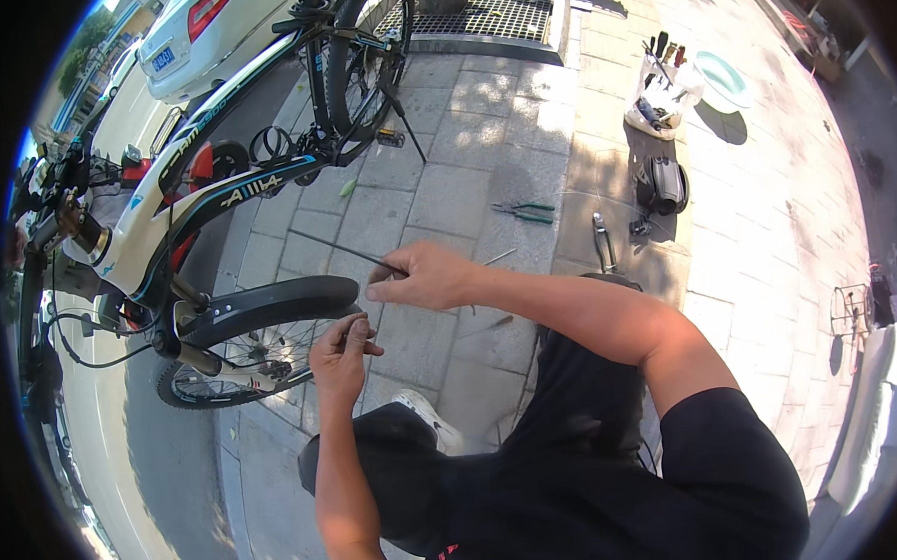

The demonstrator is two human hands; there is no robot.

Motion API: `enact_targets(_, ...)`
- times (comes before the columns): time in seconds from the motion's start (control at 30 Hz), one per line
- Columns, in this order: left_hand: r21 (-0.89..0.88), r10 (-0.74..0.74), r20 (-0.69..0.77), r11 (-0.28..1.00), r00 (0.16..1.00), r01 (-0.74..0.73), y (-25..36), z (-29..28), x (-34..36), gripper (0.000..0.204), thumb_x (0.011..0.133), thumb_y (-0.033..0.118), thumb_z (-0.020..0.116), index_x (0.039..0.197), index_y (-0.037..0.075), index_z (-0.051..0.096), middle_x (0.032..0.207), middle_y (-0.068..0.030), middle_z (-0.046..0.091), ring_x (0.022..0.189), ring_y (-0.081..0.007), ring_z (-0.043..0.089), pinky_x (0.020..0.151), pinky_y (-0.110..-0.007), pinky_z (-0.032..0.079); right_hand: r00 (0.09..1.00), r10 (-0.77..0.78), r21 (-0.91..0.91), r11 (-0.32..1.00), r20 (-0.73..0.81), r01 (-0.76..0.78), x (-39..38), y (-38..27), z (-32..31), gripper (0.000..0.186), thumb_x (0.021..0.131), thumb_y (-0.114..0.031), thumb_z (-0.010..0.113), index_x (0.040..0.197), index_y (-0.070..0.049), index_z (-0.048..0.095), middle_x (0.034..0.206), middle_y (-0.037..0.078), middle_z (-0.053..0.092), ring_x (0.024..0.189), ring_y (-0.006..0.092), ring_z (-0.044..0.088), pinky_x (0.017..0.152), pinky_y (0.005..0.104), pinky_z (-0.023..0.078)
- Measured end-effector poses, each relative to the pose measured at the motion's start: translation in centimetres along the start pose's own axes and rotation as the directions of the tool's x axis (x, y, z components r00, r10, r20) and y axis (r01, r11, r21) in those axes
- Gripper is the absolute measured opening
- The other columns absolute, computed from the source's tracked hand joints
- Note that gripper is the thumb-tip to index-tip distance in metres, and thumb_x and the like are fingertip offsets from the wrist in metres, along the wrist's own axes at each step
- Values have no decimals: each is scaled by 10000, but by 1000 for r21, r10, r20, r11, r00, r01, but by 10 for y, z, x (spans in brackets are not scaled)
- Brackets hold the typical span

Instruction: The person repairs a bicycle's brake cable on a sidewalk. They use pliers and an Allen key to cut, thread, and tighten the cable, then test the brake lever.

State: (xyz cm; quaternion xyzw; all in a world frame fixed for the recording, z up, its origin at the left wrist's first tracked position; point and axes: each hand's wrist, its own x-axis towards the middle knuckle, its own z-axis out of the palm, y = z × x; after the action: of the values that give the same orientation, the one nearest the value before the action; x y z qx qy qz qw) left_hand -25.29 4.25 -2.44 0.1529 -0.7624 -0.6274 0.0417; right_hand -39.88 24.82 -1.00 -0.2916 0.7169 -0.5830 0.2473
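Note:
My right hand [423, 275] is closed on a thin black cable [342, 249], a nearly straight length that points away to the far left over the paving. Lower and closer to me, my left hand [342, 353] has its fingers pinched together; what they hold, if anything, is too small to make out. Just left of both hands is the front wheel [279, 299] of a white, black and blue bicycle [230, 194], under a black mudguard. Neither hand visibly touches the wheel. On the paving beyond my right hand lie green-handled pliers [528, 212] and a thin metal rod [501, 257].
Cable cutters [603, 241] and a black bag [668, 185] lie to the right. Farther off are a white tool bag [661, 106] and a pale green basin [722, 80]. The bicycle's kickstand [409, 132] rests on the paving. A white car [208, 40] is at the far left.

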Motion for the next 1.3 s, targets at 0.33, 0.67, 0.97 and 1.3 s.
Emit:
enact_targets(0.33, -30, 70, 27, 997, 997, -69, -1, 6, 15, 243, 1060, 139, 668, 1182, -67, 710, 910, -104, 708, 696, -147, 701, 621, -301, 618, 995, -82, 33, 996, 52, 80, 3, 0, 8, 418, 908, -374, 733, 1035, 22, 768, 875, 187, 734, 809, 245, 688, 764, 393, 547)
enact_targets(0.67, 13, 62, 52, 998, 997, -62, 3, 15, 24, 318, 1066, 241, 685, 1198, -49, 687, 911, -85, 710, 670, -131, 695, 594, -256, 541, 998, -69, -67, 995, -8, 69, 6, -1, 11, 411, 890, -360, 715, 1030, 25, 751, 919, 226, 741, 842, 337, 723, 788, 438, 560)
enact_targets(0.97, 77, 158, 9, 984, 987, -158, 14, 20, 28, 204, 1073, 151, 655, 1208, 1, 689, 896, -12, 704, 661, -50, 574, 579, -229, 486, 967, -26, -43, 999, -255, 16, -12, -4, 29, 395, 914, -372, 683, 1023, 2, 750, 946, 258, 729, 910, 432, 714, 814, 476, 558)
enact_targets(1.3, 457, 450, -45, 803, 892, -382, 12, -2, 30, 215, 1089, 111, 601, 1235, -13, 700, 1115, -117, 719, 946, -189, 713, 730, -314, 573, 908, -318, -303, 924, -272, 233, -6, 1, -4, 345, 1031, -307, 597, 1298, -101, 663, 1084, 194, 714, 965, 416, 705, 829, 506, 554)
